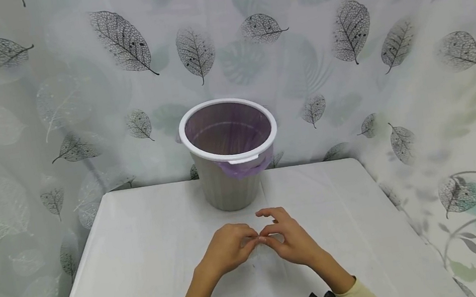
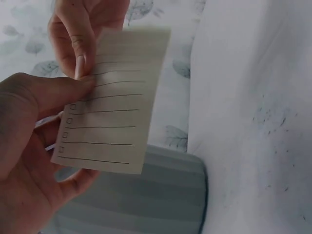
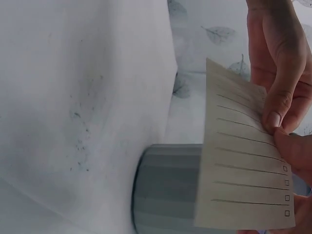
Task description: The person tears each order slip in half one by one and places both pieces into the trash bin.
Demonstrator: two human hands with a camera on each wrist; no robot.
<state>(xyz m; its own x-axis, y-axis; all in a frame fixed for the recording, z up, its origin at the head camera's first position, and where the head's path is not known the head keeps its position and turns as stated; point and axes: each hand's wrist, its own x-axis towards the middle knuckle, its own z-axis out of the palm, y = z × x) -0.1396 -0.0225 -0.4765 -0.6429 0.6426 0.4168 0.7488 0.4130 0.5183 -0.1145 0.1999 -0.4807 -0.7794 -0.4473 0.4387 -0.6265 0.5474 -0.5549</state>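
A cream sheet of checklist paper [image 2: 109, 126], printed with ruled lines and small tick boxes, is held up between both hands. My left hand [image 1: 229, 246] pinches its long edge between thumb and fingers. Right beside that grip, my right hand [image 1: 290, 240] pinches the same edge, the two thumb tips meeting or nearly so. In the right wrist view the paper [image 3: 239, 161] bends slightly near the thumbs. From the head view the sheet is barely visible, hidden at the fingertips. Both hands are above the white table [image 1: 144, 263], in front of the bin.
A grey bin [image 1: 230, 190] with a white rim [image 1: 232, 158] and a purple bag liner [image 1: 245, 168] stands at the table's back edge. Small dark specks [image 2: 278, 119] dot the tabletop. A leaf-patterned curtain [image 1: 222, 34] hangs behind and at both sides.
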